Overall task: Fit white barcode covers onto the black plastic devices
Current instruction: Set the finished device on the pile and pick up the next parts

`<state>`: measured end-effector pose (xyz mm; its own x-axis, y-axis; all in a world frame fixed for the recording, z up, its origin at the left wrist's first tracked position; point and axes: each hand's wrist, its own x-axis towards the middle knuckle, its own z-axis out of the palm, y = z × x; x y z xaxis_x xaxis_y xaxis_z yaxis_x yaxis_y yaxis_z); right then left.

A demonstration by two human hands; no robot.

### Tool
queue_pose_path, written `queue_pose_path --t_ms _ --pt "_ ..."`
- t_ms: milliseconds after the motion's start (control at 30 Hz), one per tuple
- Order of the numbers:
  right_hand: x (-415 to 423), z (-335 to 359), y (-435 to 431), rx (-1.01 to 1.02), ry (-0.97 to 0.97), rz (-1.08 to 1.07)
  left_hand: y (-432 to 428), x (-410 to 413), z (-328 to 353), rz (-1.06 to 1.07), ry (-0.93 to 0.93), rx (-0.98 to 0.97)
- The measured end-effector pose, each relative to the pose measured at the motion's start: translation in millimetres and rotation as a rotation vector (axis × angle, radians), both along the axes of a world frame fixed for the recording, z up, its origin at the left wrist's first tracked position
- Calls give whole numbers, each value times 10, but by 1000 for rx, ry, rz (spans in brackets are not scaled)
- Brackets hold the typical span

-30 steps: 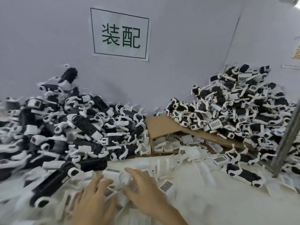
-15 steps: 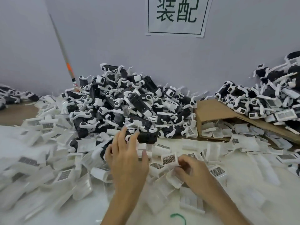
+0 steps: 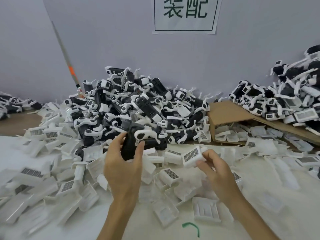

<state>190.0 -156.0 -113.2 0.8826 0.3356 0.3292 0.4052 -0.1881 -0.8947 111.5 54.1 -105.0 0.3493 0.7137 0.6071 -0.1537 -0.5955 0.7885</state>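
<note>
My left hand [image 3: 123,164] grips a black plastic device [image 3: 133,141] with a white clip on its top, lifted just in front of the big central pile of black devices [image 3: 138,108]. My right hand [image 3: 215,172] pinches a white barcode cover [image 3: 191,155] by its right end, barcode side facing me. The cover hangs to the right of the device, a short gap between them. Several loose white covers [image 3: 169,175] lie scattered on the white table under and around both hands.
A second heap of devices [image 3: 285,99] rises at the right on a tilted brown cardboard sheet [image 3: 230,111], with covers spilling from under it. A slanted pole [image 3: 67,59] leans on the wall at the left. A green mark [image 3: 191,226] sits near the table's front.
My left hand has picked a black device out of the pile's front edge. My right hand has lifted a barcode cover off the table. The view has dipped slightly.
</note>
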Motion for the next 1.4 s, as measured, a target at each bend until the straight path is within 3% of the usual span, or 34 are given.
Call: queue_pose_path --t_ms 100,267,533,600,833,1067,1300,1400 --pt "15 39 -9 133 127 30 -83 5 74 -253 -118 -323" --pt "78 20 -31 246 257 -34 -146 69 73 -645 -12 -1052" --pt "153 -10 -33 314 374 -89 -89 37 108 -976 -297 -1461" --pt "149 -3 -30 294 340 -90 -89 14 123 -1034 -250 -1441" --pt "131 36 -79 343 277 -145 -212 25 154 -965 -73 -1079" --pt "111 64 -80 377 331 -91 -289 -6 130 -1065 -10 -1143" --pt "84 106 -49 559 380 -59 -334 15 76 -1146 69 -1058" --pt "77 116 -50 501 362 -56 -304 34 34 -1160 101 -1019"
